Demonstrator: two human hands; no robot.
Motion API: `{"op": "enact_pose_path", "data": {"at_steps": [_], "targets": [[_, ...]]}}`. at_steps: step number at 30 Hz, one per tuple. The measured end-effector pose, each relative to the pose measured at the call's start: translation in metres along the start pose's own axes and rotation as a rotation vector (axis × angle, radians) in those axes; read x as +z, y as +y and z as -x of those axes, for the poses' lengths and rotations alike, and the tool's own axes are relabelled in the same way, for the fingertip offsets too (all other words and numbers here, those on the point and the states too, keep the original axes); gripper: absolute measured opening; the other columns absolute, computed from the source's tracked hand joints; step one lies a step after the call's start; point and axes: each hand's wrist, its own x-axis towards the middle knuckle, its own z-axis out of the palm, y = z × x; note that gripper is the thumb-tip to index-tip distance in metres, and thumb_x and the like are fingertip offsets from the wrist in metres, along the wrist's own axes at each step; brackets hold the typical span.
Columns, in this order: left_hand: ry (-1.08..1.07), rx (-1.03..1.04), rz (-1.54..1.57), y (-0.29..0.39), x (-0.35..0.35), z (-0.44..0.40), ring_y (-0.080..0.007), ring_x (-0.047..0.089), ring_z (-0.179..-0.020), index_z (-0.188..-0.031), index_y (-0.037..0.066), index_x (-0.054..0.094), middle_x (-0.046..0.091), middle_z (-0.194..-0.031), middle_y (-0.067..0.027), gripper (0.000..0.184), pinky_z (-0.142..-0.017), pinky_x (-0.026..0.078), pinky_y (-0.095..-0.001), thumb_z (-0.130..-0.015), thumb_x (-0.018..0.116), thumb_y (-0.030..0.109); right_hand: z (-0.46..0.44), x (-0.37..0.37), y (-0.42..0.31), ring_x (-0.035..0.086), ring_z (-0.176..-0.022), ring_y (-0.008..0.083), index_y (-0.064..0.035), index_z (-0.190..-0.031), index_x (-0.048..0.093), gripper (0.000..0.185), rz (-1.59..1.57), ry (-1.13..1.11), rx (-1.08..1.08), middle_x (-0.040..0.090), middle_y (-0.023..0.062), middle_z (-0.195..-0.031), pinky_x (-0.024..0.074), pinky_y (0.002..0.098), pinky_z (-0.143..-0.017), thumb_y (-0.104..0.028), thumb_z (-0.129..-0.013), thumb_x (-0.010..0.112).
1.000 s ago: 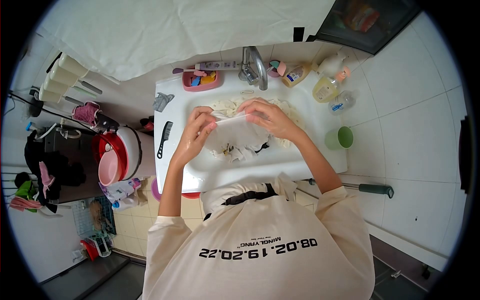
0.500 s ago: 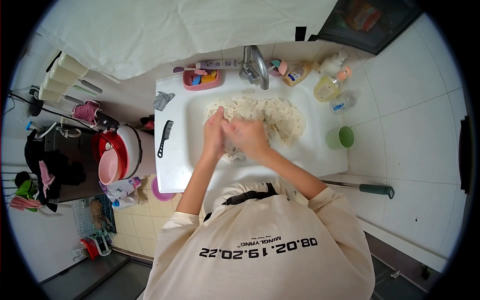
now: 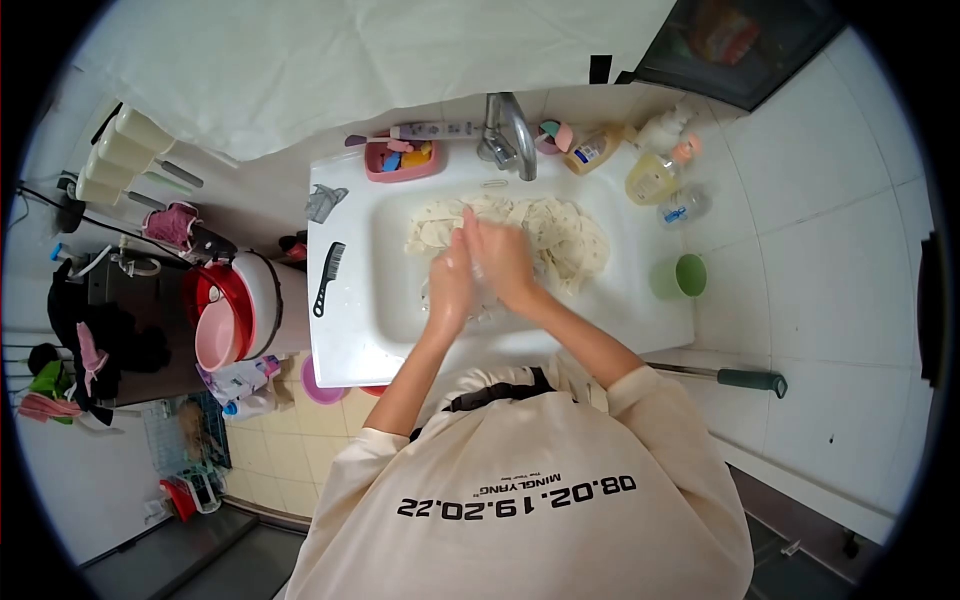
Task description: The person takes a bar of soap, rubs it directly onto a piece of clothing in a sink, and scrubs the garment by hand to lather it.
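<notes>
A wet, crumpled cream cloth (image 3: 572, 242) with small dark marks lies bunched in the white sink (image 3: 385, 300). Over its near left part, my left hand (image 3: 452, 285) is closed on a fold of it. Pressed against that hand from the right is my right hand (image 3: 506, 265), its fingers curled round the same cloth. Most of the fingertips and the gripped fabric are hidden between the two hands. The faucet (image 3: 512, 135) stands behind the cloth.
A black comb (image 3: 330, 278) and a grey rag (image 3: 325, 202) lie on the left rim. At the back stand a pink tray (image 3: 402, 172) and several bottles, including a yellow pump bottle (image 3: 650, 182). A green cup (image 3: 690, 275) is at the right.
Both my hands have shifted slightly right and are now pressed closer together. The cloth's left part has moved with the rubbing motion.
</notes>
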Motion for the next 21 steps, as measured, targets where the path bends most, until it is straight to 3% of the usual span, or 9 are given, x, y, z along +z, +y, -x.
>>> {"op": "enact_pose_path", "data": {"at_steps": [2, 5, 6, 9, 11, 14, 16, 19, 21], "targets": [[-0.045, -0.074, 0.134, -0.003, -0.01, -0.011, -0.0107, 0.037, -0.053, -0.058, -0.001, 0.046, 0.043, -0.051, -0.0034, 0.055, -0.049, 0.033, -0.0285, -0.087, 0.029, 0.043, 0.016, -0.001, -0.02, 0.052, -0.041, 0.0236, -0.0056, -0.057, 0.051, 0.028, 0.138, 0.062, -0.275, 0.05, 0.0101, -0.048, 0.0392, 0.0343, -0.038, -0.02, -0.08, 0.043], [0.043, -0.097, 0.116, 0.007, 0.0, -0.001, -0.0094, 0.037, -0.053, -0.058, 0.001, 0.046, 0.043, -0.051, -0.0024, 0.052, -0.047, 0.032, -0.0272, -0.088, 0.03, 0.04, -0.003, 0.001, -0.008, 0.052, -0.042, 0.0234, -0.0057, -0.06, 0.052, 0.026, 0.274, 0.02, -0.175, 0.051, 0.01, -0.051, 0.039, 0.034, -0.037, -0.019, -0.081, 0.044], [0.039, -0.001, 0.087, 0.006, 0.005, 0.003, -0.0094, 0.038, -0.053, -0.059, 0.001, 0.046, 0.044, -0.052, -0.0022, 0.05, -0.048, 0.033, -0.0273, -0.088, 0.03, 0.039, -0.013, -0.007, 0.001, 0.052, -0.043, 0.0238, -0.0062, -0.062, 0.052, 0.025, -0.002, -0.041, 0.064, 0.052, 0.0094, -0.051, 0.0389, 0.0336, -0.037, -0.019, -0.082, 0.043], [-0.01, -0.124, 0.274, 0.007, -0.002, -0.005, -0.0096, 0.04, -0.053, -0.06, 0.0, 0.047, 0.046, -0.054, -0.0026, 0.051, -0.049, 0.034, -0.0274, -0.088, 0.029, 0.039, 0.005, 0.012, -0.006, 0.049, -0.04, 0.0252, -0.0045, -0.057, 0.05, 0.032, 0.045, 0.169, -0.215, 0.045, 0.0121, -0.045, 0.0369, 0.0332, -0.039, -0.021, -0.083, 0.042], [-0.093, -0.082, 0.176, 0.001, -0.004, -0.005, -0.0096, 0.042, -0.055, -0.062, -0.002, 0.047, 0.048, -0.057, -0.0034, 0.053, -0.049, 0.035, -0.0261, -0.088, 0.028, 0.041, 0.002, -0.001, -0.014, 0.049, -0.041, 0.0253, -0.0043, -0.052, 0.047, 0.036, 0.056, 0.145, -0.182, 0.045, 0.0131, -0.045, 0.037, 0.0336, -0.039, -0.021, -0.084, 0.042], [0.068, 0.038, 0.098, 0.003, 0.006, 0.002, -0.0081, 0.041, -0.055, -0.062, -0.001, 0.048, 0.047, -0.057, -0.0023, 0.054, -0.048, 0.035, -0.0253, -0.088, 0.027, 0.041, -0.011, -0.003, 0.0, 0.049, -0.042, 0.026, -0.0047, -0.055, 0.049, 0.03, -0.142, -0.039, 0.05, 0.047, 0.0138, -0.049, 0.0373, 0.0345, -0.04, -0.018, -0.082, 0.045], [-0.111, -0.142, 0.152, 0.008, -0.008, -0.006, -0.0082, 0.041, -0.058, -0.065, -0.001, 0.049, 0.047, -0.058, -0.0015, 0.054, -0.051, 0.036, -0.0249, -0.088, 0.027, 0.043, -0.003, 0.01, -0.004, 0.05, -0.045, 0.0276, -0.0033, -0.056, 0.049, 0.029, 0.041, 0.112, -0.162, 0.048, 0.0148, -0.052, 0.0377, 0.0351, -0.041, -0.018, -0.081, 0.045], [-0.163, -0.098, 0.182, -0.001, -0.011, -0.006, -0.0082, 0.04, -0.06, -0.067, -0.002, 0.049, 0.046, -0.06, -0.0011, 0.054, -0.052, 0.036, -0.0254, -0.088, 0.026, 0.042, 0.002, 0.001, -0.009, 0.05, -0.047, 0.0295, -0.001, -0.06, 0.05, 0.026, -0.063, 0.044, -0.162, 0.049, 0.0156, -0.053, 0.0385, 0.0363, -0.043, -0.017, -0.08, 0.046], [-0.152, -0.175, 0.11, -0.004, -0.005, -0.003, -0.0079, 0.042, -0.063, -0.069, -0.002, 0.05, 0.048, -0.062, -0.0015, 0.053, -0.054, 0.037, -0.0242, -0.088, 0.027, 0.043, -0.015, 0.008, 0.02, 0.045, -0.04, 0.0214, 0.0016, -0.06, 0.049, 0.028, -0.09, 0.155, -0.207, 0.044, 0.0157, -0.05, 0.0347, 0.0337, -0.042, -0.018, -0.08, 0.048]]}}
